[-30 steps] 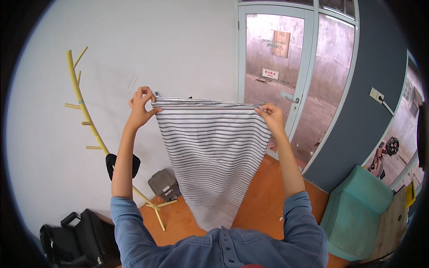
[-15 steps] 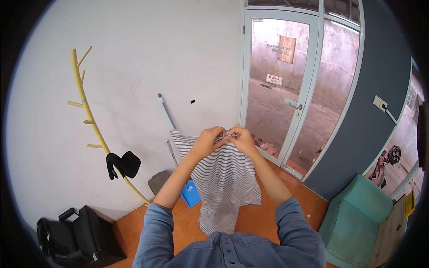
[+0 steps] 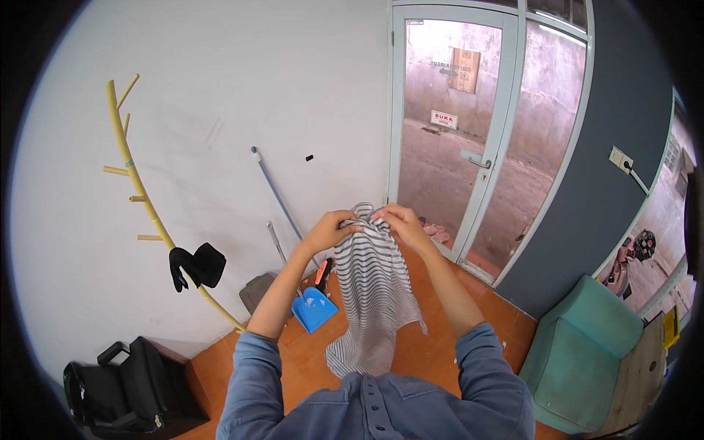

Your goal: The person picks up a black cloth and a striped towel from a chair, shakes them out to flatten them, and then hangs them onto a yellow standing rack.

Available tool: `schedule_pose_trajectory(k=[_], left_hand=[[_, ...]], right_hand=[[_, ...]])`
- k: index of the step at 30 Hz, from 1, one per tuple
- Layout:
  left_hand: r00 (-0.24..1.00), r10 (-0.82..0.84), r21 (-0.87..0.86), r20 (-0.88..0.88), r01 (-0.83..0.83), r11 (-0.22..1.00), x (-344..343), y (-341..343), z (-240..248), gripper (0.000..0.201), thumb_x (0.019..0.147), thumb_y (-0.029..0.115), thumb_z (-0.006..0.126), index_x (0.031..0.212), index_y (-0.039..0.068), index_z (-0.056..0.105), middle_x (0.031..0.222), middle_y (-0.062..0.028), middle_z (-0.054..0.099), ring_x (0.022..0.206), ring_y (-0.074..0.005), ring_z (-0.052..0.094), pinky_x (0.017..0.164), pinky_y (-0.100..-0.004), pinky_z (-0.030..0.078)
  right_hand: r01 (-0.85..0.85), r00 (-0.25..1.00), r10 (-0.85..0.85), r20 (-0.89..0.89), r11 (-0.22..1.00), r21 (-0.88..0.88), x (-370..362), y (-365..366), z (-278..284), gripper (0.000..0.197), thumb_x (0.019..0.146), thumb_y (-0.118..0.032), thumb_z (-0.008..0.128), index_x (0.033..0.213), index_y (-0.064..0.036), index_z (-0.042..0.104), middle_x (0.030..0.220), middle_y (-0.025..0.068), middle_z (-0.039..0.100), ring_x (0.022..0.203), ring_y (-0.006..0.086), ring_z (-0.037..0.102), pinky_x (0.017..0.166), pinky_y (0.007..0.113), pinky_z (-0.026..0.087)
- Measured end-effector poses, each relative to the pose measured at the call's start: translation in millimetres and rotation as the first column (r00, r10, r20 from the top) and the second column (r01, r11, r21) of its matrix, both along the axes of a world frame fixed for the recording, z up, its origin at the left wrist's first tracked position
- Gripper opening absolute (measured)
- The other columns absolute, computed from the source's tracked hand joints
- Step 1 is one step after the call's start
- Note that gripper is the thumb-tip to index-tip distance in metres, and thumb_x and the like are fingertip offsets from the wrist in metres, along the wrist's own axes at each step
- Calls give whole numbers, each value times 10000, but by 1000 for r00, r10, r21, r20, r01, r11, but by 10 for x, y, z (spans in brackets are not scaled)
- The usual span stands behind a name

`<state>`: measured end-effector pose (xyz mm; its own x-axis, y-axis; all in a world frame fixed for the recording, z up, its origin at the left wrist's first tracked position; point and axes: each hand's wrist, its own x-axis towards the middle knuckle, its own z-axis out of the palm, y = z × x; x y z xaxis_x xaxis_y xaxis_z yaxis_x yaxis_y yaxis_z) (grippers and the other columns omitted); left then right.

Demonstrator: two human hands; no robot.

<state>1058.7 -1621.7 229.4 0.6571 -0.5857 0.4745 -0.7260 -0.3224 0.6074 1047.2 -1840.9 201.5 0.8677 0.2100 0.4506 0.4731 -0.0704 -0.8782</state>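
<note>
A grey-and-white striped cloth [image 3: 372, 286] hangs in front of my body, its lower part narrowing down toward my shirt. My left hand [image 3: 331, 230] pinches its gathered top edge from the left. On the other side my right hand [image 3: 402, 224] grips the same edge, fingers close together. Between the two hands the fabric bunches up, with a fold rising just above them. Whether it is a garment or a plain sheet, I cannot tell.
A blue dustpan [image 3: 314, 310] and a red-and-black brush [image 3: 323, 274] are by the left wall, near a leaning blue pole [image 3: 275, 189]. A yellow coat stand [image 3: 149, 202] holds a black cloth [image 3: 198, 265]. A black chair [image 3: 136, 385], green chair [image 3: 579, 359] and glass door [image 3: 455, 139] stand around.
The cloth's top has been drawn together, and its spread left corner no longer sticks out. My hands have moved slightly apart. The dustpan and brush show more now.
</note>
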Motion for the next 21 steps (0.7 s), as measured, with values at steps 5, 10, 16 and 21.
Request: schedule_pose_trajectory(k=[5,10,16,21], left_hand=[[998,34,31,-58,-32,999,-57,67,65,194,822,174,618,899,-4,625,781,-119,629,711,-165,556,683,-307,447],[995,64,39,-74,-61,997,-97,76,78,197,816,174,613,901,-3,631,751,-126,629,669,-161,551,654,-309,447],[994,103,67,-36,-101,993,-134,66,96,211,807,187,616,883,-9,631,697,-135,610,633,-155,533,624,-306,435],[993,113,38,-42,-111,993,-133,160,73,212,807,192,615,883,-4,635,707,-129,614,647,-163,539,638,-302,439]], right_hand=[[-56,997,52,49,994,89,-162,25,81,200,831,-170,626,941,-3,617,947,21,513,808,84,535,660,218,428],[32,988,-4,157,984,-176,-357,244,119,322,763,-43,679,1051,-23,536,1018,28,464,860,97,548,699,222,447],[26,988,-43,145,993,118,-228,458,-120,417,712,9,710,1069,3,495,1049,90,466,937,122,559,772,249,476],[286,948,-230,-222,920,267,-252,550,-117,417,714,0,715,1073,58,511,1075,147,536,868,129,594,739,257,492]])
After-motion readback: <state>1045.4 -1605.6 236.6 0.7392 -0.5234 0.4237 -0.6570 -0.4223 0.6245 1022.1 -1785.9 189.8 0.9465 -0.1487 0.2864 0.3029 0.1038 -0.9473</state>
